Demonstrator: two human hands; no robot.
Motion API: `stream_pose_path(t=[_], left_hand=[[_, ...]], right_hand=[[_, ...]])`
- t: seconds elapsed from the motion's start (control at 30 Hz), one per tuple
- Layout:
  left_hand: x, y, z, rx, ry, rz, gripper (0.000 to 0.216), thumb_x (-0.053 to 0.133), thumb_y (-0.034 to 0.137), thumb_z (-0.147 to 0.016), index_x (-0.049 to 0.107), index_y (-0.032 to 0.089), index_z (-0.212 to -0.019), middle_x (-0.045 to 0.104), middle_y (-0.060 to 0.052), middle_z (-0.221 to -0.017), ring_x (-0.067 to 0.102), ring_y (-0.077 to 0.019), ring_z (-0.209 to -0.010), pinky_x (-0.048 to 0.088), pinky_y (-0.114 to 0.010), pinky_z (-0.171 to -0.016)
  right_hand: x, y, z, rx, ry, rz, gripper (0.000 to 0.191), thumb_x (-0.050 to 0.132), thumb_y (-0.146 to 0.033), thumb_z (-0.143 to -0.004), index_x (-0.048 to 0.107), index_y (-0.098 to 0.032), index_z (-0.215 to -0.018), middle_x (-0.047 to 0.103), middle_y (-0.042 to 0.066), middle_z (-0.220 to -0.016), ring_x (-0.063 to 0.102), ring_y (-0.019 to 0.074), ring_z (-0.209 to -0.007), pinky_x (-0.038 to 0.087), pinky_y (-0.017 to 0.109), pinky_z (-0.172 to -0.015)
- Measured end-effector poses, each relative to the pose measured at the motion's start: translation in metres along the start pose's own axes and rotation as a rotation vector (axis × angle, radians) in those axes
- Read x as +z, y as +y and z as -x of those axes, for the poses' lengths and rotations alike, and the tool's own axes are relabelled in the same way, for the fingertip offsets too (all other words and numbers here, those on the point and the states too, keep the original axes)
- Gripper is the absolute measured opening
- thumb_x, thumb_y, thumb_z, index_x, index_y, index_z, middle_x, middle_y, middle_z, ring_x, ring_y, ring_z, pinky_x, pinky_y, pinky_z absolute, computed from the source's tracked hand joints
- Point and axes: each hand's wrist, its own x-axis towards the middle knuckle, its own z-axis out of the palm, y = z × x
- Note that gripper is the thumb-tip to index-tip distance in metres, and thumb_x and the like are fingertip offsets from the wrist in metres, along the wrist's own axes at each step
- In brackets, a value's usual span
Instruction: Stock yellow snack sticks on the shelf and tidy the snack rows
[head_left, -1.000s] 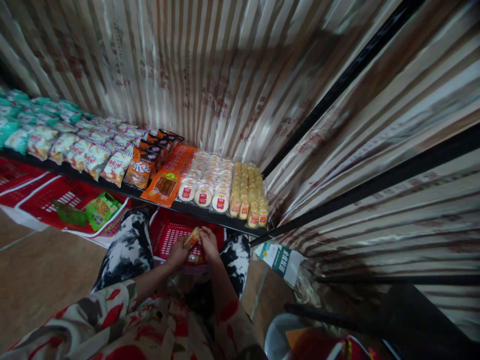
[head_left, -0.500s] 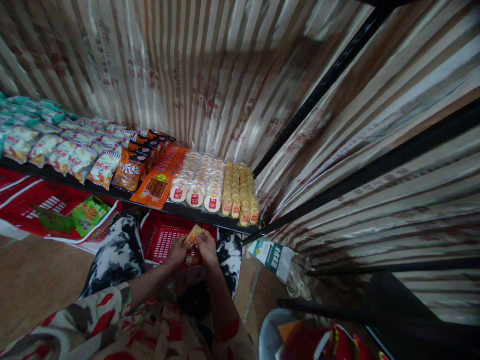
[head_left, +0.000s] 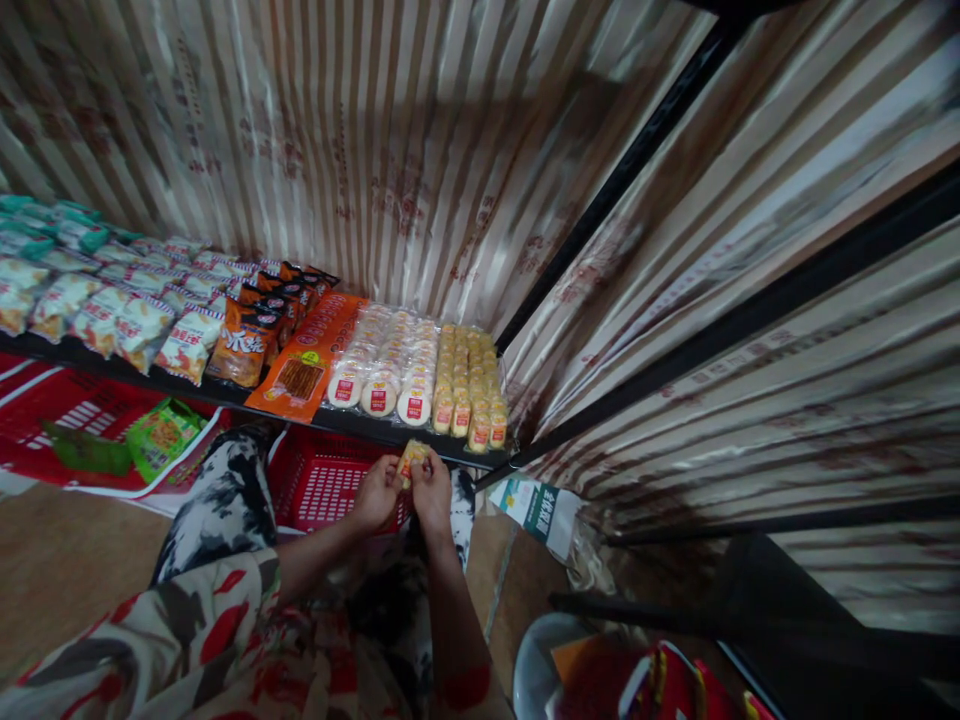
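Observation:
A small yellow wrapped snack (head_left: 413,462) is held between my two hands, just in front of the shelf's front edge. My left hand (head_left: 379,492) pinches its left side, and my right hand (head_left: 433,490) grips it from the right. Both hands are over the right part of a red plastic basket (head_left: 322,485) between my knees. Right behind them, rows of similar yellow wrapped snacks (head_left: 470,385) stand at the right end of the black shelf (head_left: 375,428). White round wrapped crackers (head_left: 379,393) lie beside those rows on the left.
Further left on the shelf are an orange snack packet (head_left: 300,375), orange-black bags (head_left: 240,345) and white bags (head_left: 135,325). Another red basket (head_left: 45,415) holds green packets (head_left: 161,435). Black frame bars (head_left: 637,410) cross the striped curtain at right; a pale tub (head_left: 536,655) stands below.
Both hands have moved up and to the right with the yellow snack, closer to the shelf edge. The view has shifted slightly.

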Motion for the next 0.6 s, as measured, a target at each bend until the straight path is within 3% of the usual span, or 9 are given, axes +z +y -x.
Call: stream_pose_path(t=[0.23, 0.4, 0.6], left_hand=[[0.016, 0.027, -0.013, 0.041, -0.007, -0.038, 0.014, 0.053, 0.014, -0.083, 0.057, 0.018, -0.096, 0.068, -0.001, -0.090, 0.062, -0.0115, -0.079, 0.045, -0.021, -0.073], [0.026, 0.048, -0.021, 0.014, -0.027, -0.077, 0.012, 0.054, 0.016, -0.084, 0.058, 0.018, -0.095, 0.069, -0.001, -0.086, 0.063, -0.0113, -0.077, 0.044, -0.020, -0.068], [0.040, 0.065, -0.033, 0.001, -0.031, -0.094, 0.016, 0.054, 0.013, -0.083, 0.060, 0.019, -0.097, 0.069, 0.000, -0.084, 0.063, -0.0106, -0.075, 0.043, -0.019, -0.068]], right_hand=[[-0.014, -0.012, -0.004, -0.016, 0.142, -0.059, 0.043, 0.050, -0.035, -0.080, 0.049, -0.014, -0.117, 0.062, 0.011, -0.104, 0.061, 0.0158, -0.076, 0.048, 0.028, -0.074], [-0.023, -0.010, -0.009, -0.035, 0.186, -0.064, 0.034, 0.047, -0.035, -0.082, 0.051, -0.015, -0.109, 0.062, 0.010, -0.099, 0.060, 0.0159, -0.073, 0.049, 0.027, -0.069], [-0.028, 0.001, -0.020, -0.136, 0.307, 0.037, 0.039, 0.043, -0.030, -0.080, 0.055, -0.015, -0.114, 0.054, 0.013, -0.110, 0.058, 0.0164, -0.080, 0.048, 0.030, -0.076]])
